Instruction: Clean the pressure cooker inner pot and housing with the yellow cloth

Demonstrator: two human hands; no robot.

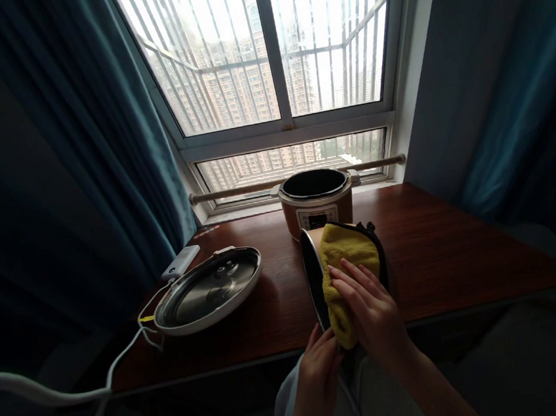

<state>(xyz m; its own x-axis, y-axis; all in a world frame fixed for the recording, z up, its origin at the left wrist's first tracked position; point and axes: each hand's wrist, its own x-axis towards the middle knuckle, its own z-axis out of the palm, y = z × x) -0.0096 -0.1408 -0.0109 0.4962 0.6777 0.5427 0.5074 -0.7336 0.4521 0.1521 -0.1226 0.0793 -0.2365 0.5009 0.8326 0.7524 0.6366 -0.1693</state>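
Tilted on its side at the table's front edge is an inner pot (314,277), its dark opening facing left. My left hand (318,366) has its fingers closed around the lower part of the pot's rim. A yellow cloth (349,247) with a dark edge lies over the pot's outer side. My right hand (367,298) presses the cloth against the pot, fingers together and bent over the fabric. Behind the pot stands the electric cooker (291,214), upright and lidless, with a control panel on its front.
The cooker's round lid (211,288) lies left on the brown wooden table (441,244), inner side up. Beside it are a white power strip (181,262) and a white cable (124,353) hanging over the edge. A barred window (276,56) and curtains (85,122) surround the table.
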